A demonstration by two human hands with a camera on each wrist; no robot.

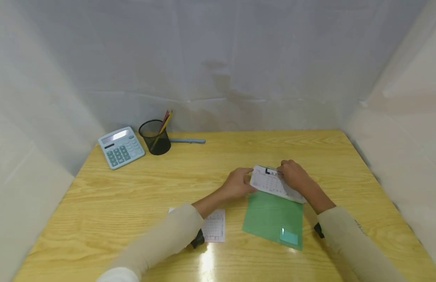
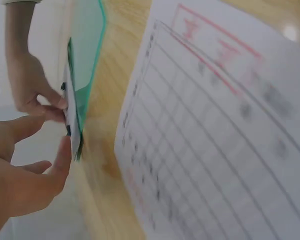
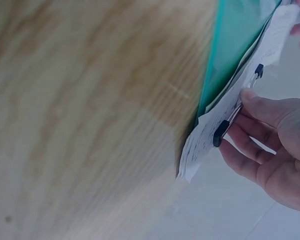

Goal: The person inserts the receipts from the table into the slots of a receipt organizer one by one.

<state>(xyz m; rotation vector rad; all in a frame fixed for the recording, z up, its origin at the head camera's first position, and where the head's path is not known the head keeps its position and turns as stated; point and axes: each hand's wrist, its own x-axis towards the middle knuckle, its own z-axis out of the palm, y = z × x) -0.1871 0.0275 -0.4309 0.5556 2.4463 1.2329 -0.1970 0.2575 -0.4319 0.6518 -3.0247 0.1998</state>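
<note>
A green translucent clipboard (image 1: 274, 219) lies on the table, with a small stack of printed slips (image 1: 270, 183) across its top end. At that end is a wire clip with black corner tips (image 3: 221, 134). My right hand (image 1: 293, 174) pinches this clip, thumb on the slips' side and fingers curled behind. My left hand (image 1: 236, 183) is at the left edge of the stack, its thumb and fingers spread apart. One left fingertip (image 2: 65, 145) meets the edge near a black clip corner. Another printed form (image 1: 214, 226) lies partly hidden under my left forearm.
At the back left stand a light blue calculator (image 1: 121, 148) and a black mesh cup (image 1: 160, 145) with pencils. A slim grey-blue pen-like stick (image 1: 188, 140) lies beside the cup. White sheeting (image 1: 239, 58) hangs behind and along both sides of the wooden table (image 1: 133, 192).
</note>
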